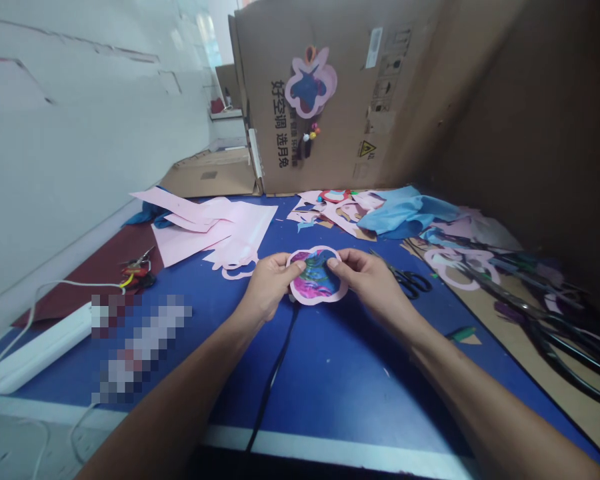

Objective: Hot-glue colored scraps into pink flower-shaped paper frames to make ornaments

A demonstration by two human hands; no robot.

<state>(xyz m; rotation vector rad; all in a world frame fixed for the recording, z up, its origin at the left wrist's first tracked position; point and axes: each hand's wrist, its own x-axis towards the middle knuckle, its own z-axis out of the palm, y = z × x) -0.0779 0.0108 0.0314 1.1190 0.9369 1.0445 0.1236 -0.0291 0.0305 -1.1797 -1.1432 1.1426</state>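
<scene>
Both my hands pinch a scalloped pink paper frame (316, 277) with a swirled blue and magenta centre. My left hand (270, 287) holds its left edge, and my right hand (367, 283) holds its upper right edge. Just left of my left hand lies a thin pink scalloped paper outline (238, 270). Black-handled scissors (410, 282) rest on the blue tabletop (330, 387) beside my right hand. A black cord (275, 380) runs from under the frame toward the near table edge.
Pink paper offcuts (215, 230) and blue and pink scraps (380, 212) lie behind my hands. A similar flower ornament (310, 83) hangs on an upright cardboard panel (360, 87). To the left are a white power strip (43, 347) and a pixelated patch (140, 347).
</scene>
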